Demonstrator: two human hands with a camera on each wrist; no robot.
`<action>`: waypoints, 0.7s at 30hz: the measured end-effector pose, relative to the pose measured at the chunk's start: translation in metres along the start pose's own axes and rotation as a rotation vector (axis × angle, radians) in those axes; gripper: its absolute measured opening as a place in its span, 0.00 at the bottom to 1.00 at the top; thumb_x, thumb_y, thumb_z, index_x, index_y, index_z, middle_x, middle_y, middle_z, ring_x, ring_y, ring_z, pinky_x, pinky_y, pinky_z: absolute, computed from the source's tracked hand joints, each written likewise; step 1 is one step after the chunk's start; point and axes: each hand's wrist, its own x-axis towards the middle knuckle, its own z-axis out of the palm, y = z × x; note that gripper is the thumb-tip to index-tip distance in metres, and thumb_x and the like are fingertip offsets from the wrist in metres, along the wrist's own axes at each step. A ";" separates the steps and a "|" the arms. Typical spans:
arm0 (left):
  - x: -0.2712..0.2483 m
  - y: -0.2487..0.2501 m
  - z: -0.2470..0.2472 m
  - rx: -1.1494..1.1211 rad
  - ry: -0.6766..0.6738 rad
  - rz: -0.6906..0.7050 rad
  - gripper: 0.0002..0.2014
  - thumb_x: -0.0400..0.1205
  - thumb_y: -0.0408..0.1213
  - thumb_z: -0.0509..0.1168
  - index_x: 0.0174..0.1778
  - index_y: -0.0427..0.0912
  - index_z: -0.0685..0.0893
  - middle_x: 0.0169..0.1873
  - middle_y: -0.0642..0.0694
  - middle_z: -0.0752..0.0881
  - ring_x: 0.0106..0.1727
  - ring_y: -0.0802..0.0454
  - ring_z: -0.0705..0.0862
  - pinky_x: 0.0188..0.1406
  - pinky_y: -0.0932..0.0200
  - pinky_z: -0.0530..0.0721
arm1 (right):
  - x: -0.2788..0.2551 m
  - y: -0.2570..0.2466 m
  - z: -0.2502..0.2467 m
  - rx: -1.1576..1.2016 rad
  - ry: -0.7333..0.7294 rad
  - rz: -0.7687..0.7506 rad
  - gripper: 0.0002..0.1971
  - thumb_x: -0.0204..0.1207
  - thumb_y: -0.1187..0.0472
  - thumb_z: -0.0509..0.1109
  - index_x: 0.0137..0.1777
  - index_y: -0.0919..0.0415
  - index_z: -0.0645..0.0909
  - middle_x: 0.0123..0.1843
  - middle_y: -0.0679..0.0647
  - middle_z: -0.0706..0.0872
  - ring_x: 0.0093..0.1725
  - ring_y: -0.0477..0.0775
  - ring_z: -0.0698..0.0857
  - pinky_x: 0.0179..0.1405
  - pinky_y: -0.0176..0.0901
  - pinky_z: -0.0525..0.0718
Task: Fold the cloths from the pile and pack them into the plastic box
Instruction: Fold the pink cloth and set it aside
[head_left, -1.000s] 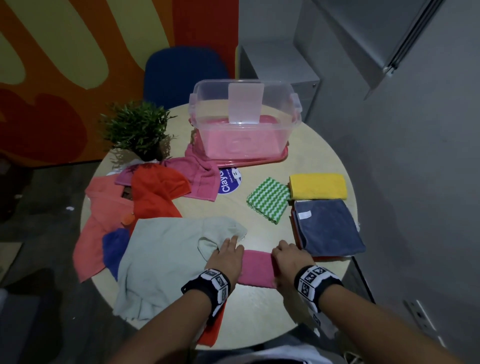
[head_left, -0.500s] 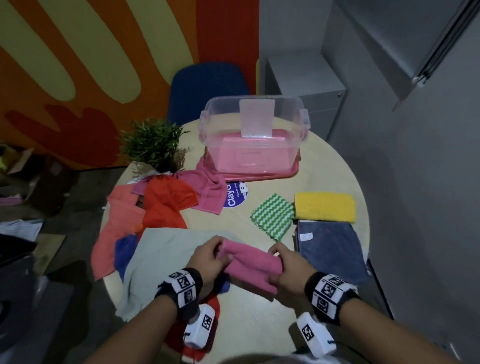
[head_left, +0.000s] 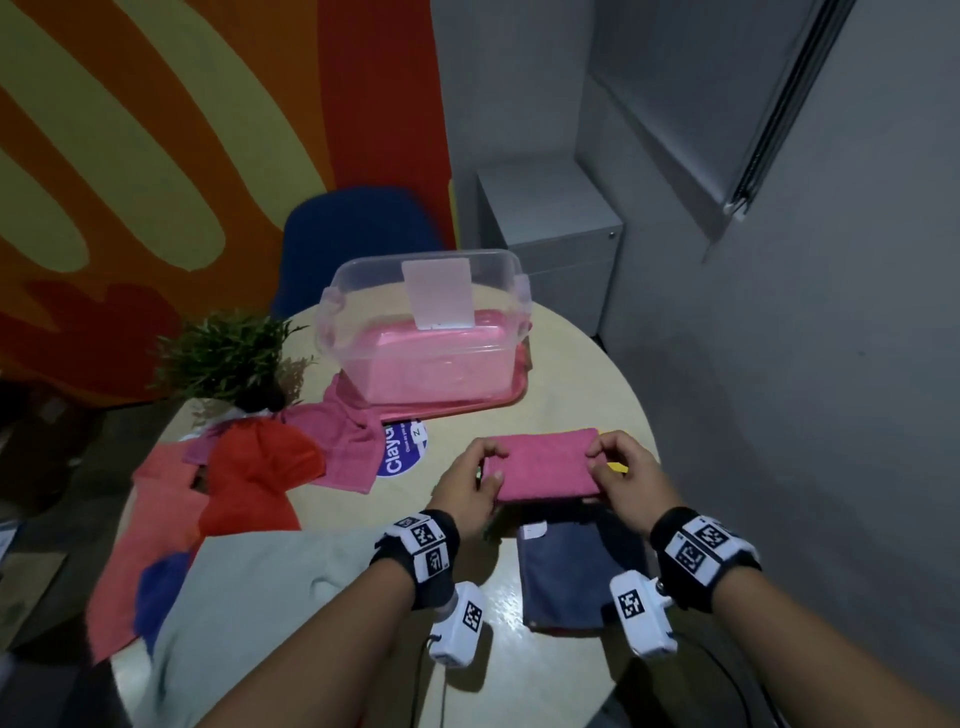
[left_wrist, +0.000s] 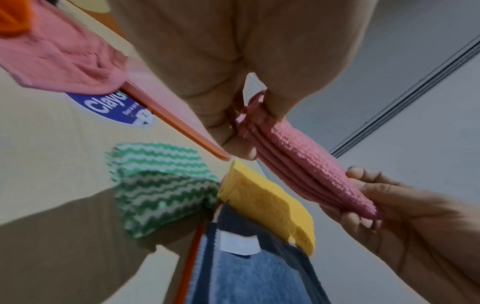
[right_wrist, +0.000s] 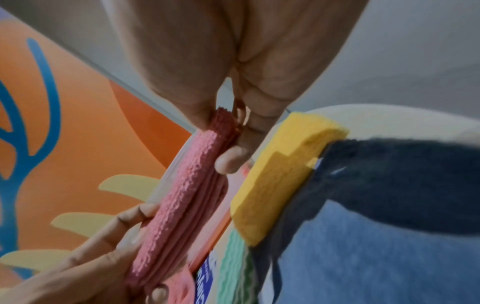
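Observation:
A folded pink cloth (head_left: 543, 465) hangs in the air above the table, held at both ends. My left hand (head_left: 480, 467) pinches its left end and my right hand (head_left: 608, 462) pinches its right end. The wrist views show the pink cloth (left_wrist: 298, 162) (right_wrist: 187, 195) as a thick stack of layers between thumb and fingers. The clear plastic box (head_left: 363, 312) stands at the table's far side on its pink lid (head_left: 467, 405). Below the held cloth lie a folded yellow cloth (left_wrist: 270, 203), a green zigzag cloth (left_wrist: 158, 185) and a blue cloth (head_left: 571, 571).
The unfolded pile lies at the left: a pale grey-green cloth (head_left: 249, 597), orange (head_left: 260, 467), salmon (head_left: 156, 519) and pink (head_left: 343, 436) cloths. A potted plant (head_left: 228, 353) stands behind them. A blue chair (head_left: 353, 239) and a grey cabinet (head_left: 550, 228) are beyond the round table (head_left: 587, 384).
Both hands have lifted the pink cloth off the table's near edge and carried it forward and right, above the folded cloths. The head view has tilted upward.

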 end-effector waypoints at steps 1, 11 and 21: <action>0.006 0.003 0.006 -0.001 -0.029 -0.009 0.18 0.85 0.31 0.60 0.62 0.61 0.74 0.63 0.51 0.81 0.58 0.48 0.82 0.59 0.53 0.82 | 0.005 0.004 -0.008 -0.029 0.016 0.012 0.15 0.81 0.70 0.67 0.43 0.45 0.81 0.52 0.55 0.87 0.34 0.49 0.84 0.42 0.55 0.87; 0.048 0.003 0.041 0.185 -0.070 -0.077 0.30 0.82 0.25 0.62 0.80 0.53 0.71 0.75 0.43 0.71 0.73 0.46 0.74 0.75 0.62 0.67 | 0.044 0.027 -0.030 -0.237 0.013 0.089 0.17 0.75 0.72 0.73 0.47 0.44 0.84 0.51 0.44 0.86 0.45 0.49 0.87 0.39 0.31 0.80; 0.057 -0.003 0.048 0.286 -0.047 -0.049 0.31 0.79 0.25 0.64 0.78 0.50 0.73 0.73 0.46 0.60 0.62 0.43 0.81 0.72 0.56 0.75 | 0.046 0.025 -0.029 -0.513 0.016 -0.057 0.23 0.78 0.69 0.69 0.70 0.48 0.81 0.61 0.48 0.70 0.57 0.46 0.73 0.64 0.32 0.70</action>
